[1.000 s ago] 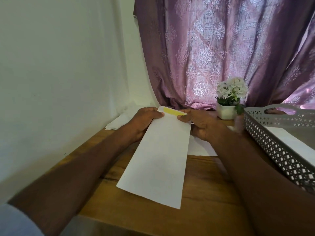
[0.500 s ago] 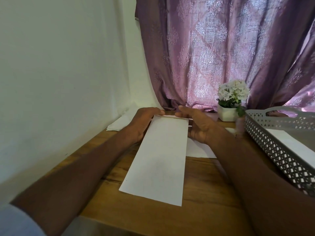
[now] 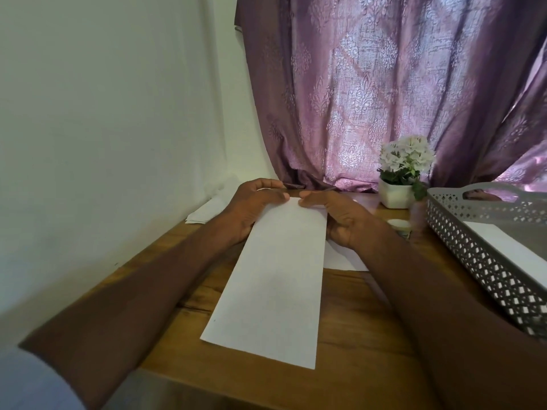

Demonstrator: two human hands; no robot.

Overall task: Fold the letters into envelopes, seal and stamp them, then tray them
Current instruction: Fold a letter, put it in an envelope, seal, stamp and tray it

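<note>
Near the back edge of the brown wooden surface (image 3: 355,335), the long white paper envelope (image 3: 275,279) is pinched at its far end by the fingers of the left hand (image 3: 251,208) and the right hand (image 3: 340,217).

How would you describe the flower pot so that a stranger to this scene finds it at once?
Start at the purple curtain behind the wooden table. At its foot, left of the grey tray, stands the pot. It is small and white with white flowers, the only plant and the only upright thing among flat papers.
</note>
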